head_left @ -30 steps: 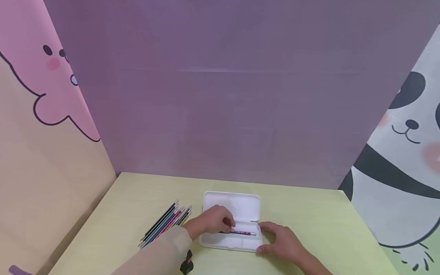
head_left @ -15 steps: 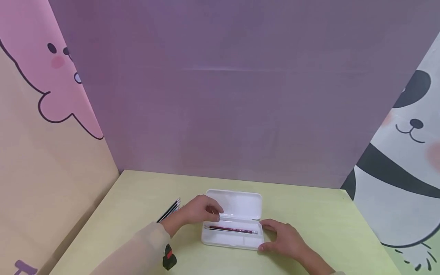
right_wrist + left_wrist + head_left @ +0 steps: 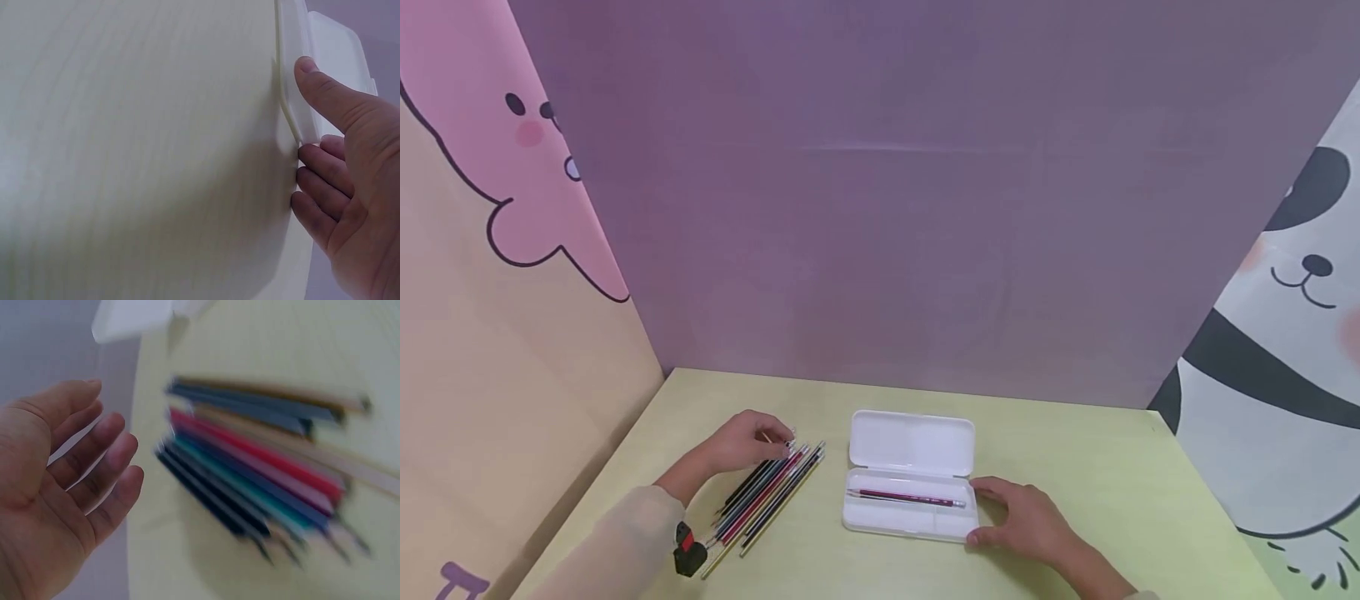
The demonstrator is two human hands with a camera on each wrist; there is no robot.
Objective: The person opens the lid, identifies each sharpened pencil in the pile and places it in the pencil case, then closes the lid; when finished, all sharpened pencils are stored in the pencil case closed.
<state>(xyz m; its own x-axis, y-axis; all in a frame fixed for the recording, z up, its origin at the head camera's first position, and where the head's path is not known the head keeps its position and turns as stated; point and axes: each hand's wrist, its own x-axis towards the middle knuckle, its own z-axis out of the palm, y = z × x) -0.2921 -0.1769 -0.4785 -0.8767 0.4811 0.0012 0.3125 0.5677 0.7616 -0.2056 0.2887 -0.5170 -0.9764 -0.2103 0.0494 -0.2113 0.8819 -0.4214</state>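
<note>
An open white pencil case [image 3: 887,518] lies on the table with its lid folded back. One dark red pencil [image 3: 907,498] lies lengthwise inside it. My right hand [image 3: 1026,521] holds the case's right end, thumb at the front corner and fingers at the back corner; the right wrist view shows the thumb against the case wall [image 3: 292,69]. To the left, a loose fan of several pencils [image 3: 256,453] lies on the table, black, blue, red and yellow among them. My left hand [image 3: 748,442] hovers at their far ends with fingers loosely bent and nothing in it.
The pale yellow table [image 3: 1060,450] meets a purple backdrop [image 3: 880,250] at its far edge. Side panels carry a pink cartoon figure [image 3: 527,167] on the left and a panda [image 3: 1285,375] on the right. A black device [image 3: 688,554] sits on the left wrist.
My left hand has left the pencil in the case and moved left to the loose pencils. The right hand stays on the case's end.
</note>
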